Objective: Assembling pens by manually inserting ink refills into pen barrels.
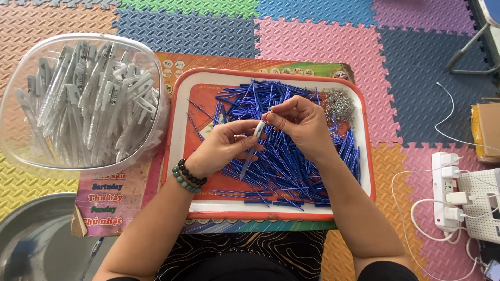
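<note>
Head view, looking down over a tray (179,135) with an orange-red rim and a white wall, set on a printed cardboard sheet (112,200) on a floor of coloured foam mats (312,44).

Left hand (224,145): fingers curled, thumb and forefinger pinching a clear pen barrel (252,145). The barrel is tilted, its white upper end between the two hands and its lower end pointing toward the near edge of the tray, above the pile. Beaded bracelets (187,177), dark and green, are on the left wrist.

Right hand (299,122): fingertips pressed together at the barrel's upper end. Something small appears to be pinched there; cannot tell what it is.

Tray contents: a dense heap of blue pen refills (291,166) covers the middle and the right side, from far edge to near edge. A small pile of metal springs (341,104) lies in the far right corner, just beside the right hand.

Left of the tray, touching its left edge: a clear plastic bin (31,104) filled with clear and white pen barrels (94,99). At the near left corner of the view, part of a metal basin (36,239).

Right of the tray, well apart: a white power strip (448,192) with plugs and white cables (416,213), and part of a cardboard box (487,130) at the right edge of the view.
</note>
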